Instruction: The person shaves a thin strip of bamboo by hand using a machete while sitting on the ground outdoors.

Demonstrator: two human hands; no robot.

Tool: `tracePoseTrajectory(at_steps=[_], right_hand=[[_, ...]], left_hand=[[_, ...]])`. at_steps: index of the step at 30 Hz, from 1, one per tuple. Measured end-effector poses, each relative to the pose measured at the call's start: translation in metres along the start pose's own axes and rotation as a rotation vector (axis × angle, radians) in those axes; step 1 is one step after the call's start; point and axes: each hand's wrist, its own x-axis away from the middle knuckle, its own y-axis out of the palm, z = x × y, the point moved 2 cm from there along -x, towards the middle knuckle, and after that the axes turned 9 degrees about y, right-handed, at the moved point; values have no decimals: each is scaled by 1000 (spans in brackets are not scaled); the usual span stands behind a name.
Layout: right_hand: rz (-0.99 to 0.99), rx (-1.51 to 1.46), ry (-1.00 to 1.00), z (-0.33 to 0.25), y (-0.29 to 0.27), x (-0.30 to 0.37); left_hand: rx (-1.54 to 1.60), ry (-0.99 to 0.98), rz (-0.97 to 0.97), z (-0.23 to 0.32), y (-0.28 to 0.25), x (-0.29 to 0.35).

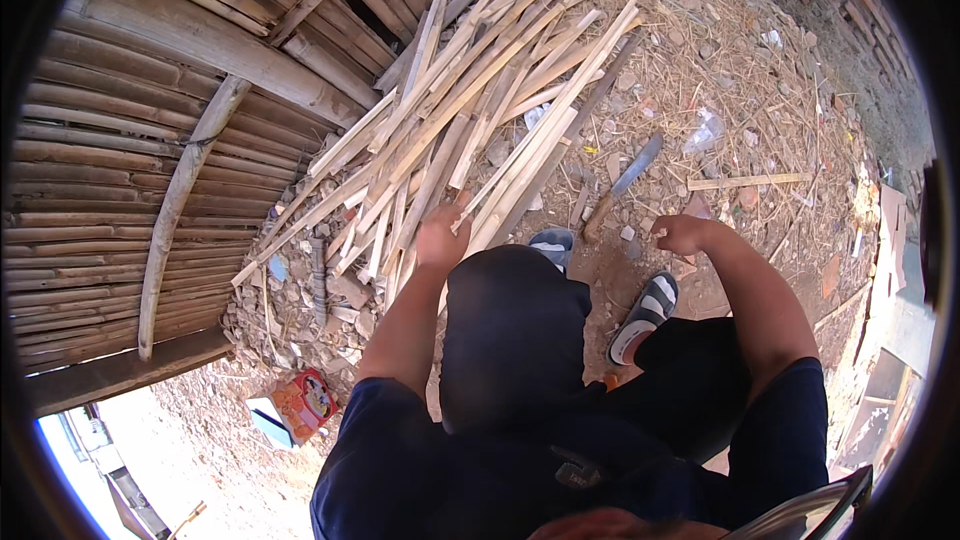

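Note:
My left hand [443,238] is closed at the near end of a pale bamboo strip [535,145], beside a long heap of split bamboo strips [440,130]. Its fingertips are partly hidden. My right hand [682,234] hangs over the ground to the right, fingers curled in, with nothing visible in them. Between the hands and a little farther off lies a machete [636,164], its wooden handle [598,220] toward me. A short flat strip [750,181] rests on the ground beyond my right hand.
A bamboo slat wall [120,180] with a crooked pole [180,220] rises on the left. Rubble and dry straw [760,90] cover the ground. My sandalled foot [645,315] is below the right hand. A clear plastic scrap [705,130] and a red box [305,405] lie about.

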Motion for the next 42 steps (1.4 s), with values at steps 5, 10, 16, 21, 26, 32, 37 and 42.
tracePoseTrajectory(at_steps=[5, 10, 16, 21, 26, 32, 37, 42], right_hand=[[32, -227, 47, -28, 11, -63], [173, -288, 69, -51, 67, -114], [154, -311, 148, -61, 107, -147], [264, -371, 130, -60, 116, -149], [298, -304, 120, -62, 119, -149], [300, -380, 306, -70, 106, -126], [366, -308, 314, -65, 127, -107], [486, -341, 426, -63, 133, -93]], left_hand=[[-74, -34, -207, 1, 28, -50], [-356, -12, -414, -15, 65, -29], [-423, -234, -589, -42, 82, 21], [-404, -309, -622, -41, 72, 20], [-428, -334, -612, -38, 77, 11], [-443, -337, -616, -43, 82, 3], [-454, -311, -411, -46, 85, 5], [-476, -165, -499, -37, 82, 15]])
